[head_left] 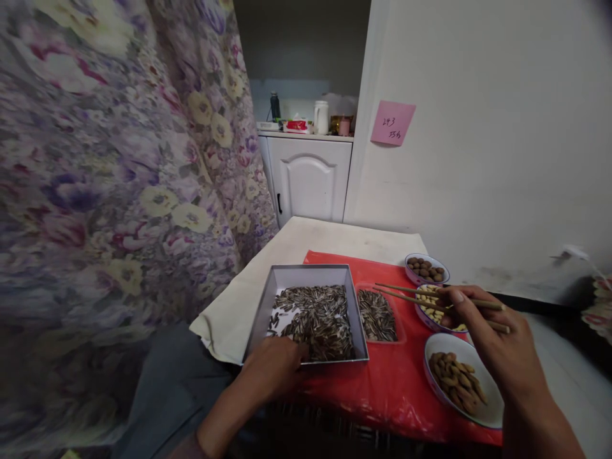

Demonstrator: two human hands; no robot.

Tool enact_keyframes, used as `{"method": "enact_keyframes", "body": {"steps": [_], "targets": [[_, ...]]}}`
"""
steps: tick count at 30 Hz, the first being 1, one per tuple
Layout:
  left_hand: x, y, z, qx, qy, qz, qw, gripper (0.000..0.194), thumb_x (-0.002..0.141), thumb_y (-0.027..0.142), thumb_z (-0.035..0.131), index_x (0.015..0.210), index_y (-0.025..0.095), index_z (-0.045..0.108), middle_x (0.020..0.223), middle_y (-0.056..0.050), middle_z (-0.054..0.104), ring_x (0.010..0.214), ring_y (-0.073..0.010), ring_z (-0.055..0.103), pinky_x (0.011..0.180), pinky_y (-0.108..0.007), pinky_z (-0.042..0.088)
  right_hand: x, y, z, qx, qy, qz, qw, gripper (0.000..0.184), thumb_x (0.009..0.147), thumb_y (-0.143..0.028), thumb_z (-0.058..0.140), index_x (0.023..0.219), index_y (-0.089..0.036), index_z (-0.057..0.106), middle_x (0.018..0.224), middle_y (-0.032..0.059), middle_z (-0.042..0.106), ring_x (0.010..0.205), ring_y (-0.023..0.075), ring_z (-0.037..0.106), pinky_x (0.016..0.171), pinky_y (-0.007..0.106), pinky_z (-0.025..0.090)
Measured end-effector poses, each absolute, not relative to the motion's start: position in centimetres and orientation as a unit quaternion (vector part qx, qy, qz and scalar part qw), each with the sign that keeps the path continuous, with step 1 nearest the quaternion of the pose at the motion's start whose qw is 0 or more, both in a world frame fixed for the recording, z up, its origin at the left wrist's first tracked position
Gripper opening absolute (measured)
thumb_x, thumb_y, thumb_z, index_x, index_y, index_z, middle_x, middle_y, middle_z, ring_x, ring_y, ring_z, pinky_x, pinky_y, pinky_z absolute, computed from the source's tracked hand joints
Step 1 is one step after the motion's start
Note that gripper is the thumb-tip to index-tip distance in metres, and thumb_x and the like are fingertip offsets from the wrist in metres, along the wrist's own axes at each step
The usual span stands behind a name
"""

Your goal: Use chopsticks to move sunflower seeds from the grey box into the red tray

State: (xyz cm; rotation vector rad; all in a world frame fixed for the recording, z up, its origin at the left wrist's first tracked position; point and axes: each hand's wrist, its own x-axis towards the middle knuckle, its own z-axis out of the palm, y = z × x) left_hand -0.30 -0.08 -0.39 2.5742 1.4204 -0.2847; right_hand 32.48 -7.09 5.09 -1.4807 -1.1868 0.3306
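A grey square tray (277, 290) full of striped sunflower seeds (318, 319) sits on a red plastic sheet (392, 376). My left hand (272, 370) rests closed on the tray's near rim, fingers reaching among the seeds. My right hand (488, 338) grips a pair of wooden chopsticks (415, 294), tips pointing left above a small clear tub of sunflower seeds (377, 313). Under that hand stands a bowl of pale nuts (428, 303).
A bowl of brown nuts (426, 268) stands behind, and a white bowl of almonds (461, 386) in front at the right. A floral curtain (109, 191) hangs close on the left. A white wall with a pink note (393, 123) is at right; a white cabinet (308, 178) stands behind.
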Motion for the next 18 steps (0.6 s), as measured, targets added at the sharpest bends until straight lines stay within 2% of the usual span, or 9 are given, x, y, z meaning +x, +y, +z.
{"method": "enact_keyframes", "body": {"steps": [4,8,13,18], "targets": [[-0.3,-0.1,-0.4,0.869,0.478,-0.092,0.091,0.022,0.08,0.036,0.056,0.091,0.024,0.071,0.087,-0.01,0.076,0.087,-0.0307,0.071,0.072,-0.036,0.052,30.4,-6.8,5.0,-0.605,-0.523,0.154,0.581,0.027,0.09,-0.044,0.062,0.095,-0.019,0.073,0.083,0.0055,0.072,0.065,0.0174,0.067,0.059,0.024,0.055],[-0.3,-0.1,-0.4,0.87,0.475,-0.092,0.091,0.024,0.081,0.037,0.056,0.093,0.024,0.071,0.087,-0.01,0.076,0.087,-0.0302,0.072,0.072,-0.036,0.052,27.3,-5.4,3.7,-0.556,-0.591,0.207,0.546,0.026,0.093,-0.041,0.057,0.095,-0.02,0.072,0.076,0.004,0.071,0.06,0.0175,0.065,0.055,0.026,0.053],[-0.4,-0.1,-0.6,0.87,0.475,-0.096,0.096,0.022,0.08,0.033,0.055,0.092,0.024,0.071,0.086,-0.01,0.076,0.086,-0.0298,0.072,0.07,-0.035,0.052,24.7,-3.2,0.6,-0.532,-0.659,0.214,0.486,0.027,0.096,-0.035,0.05,0.095,-0.019,0.071,0.087,0.0068,0.072,0.07,0.0189,0.068,0.058,0.026,0.055],[-0.6,-0.2,-0.8,0.871,0.473,-0.095,0.097,0.021,0.078,0.031,0.056,0.091,0.022,0.071,0.086,-0.011,0.075,0.085,-0.0287,0.072,0.071,-0.034,0.051,24.0,-2.0,-1.7,-0.528,-0.671,0.207,0.478,0.025,0.097,-0.034,0.05,0.094,-0.019,0.07,0.09,0.0075,0.071,0.076,0.0199,0.07,0.062,0.028,0.056]]}}
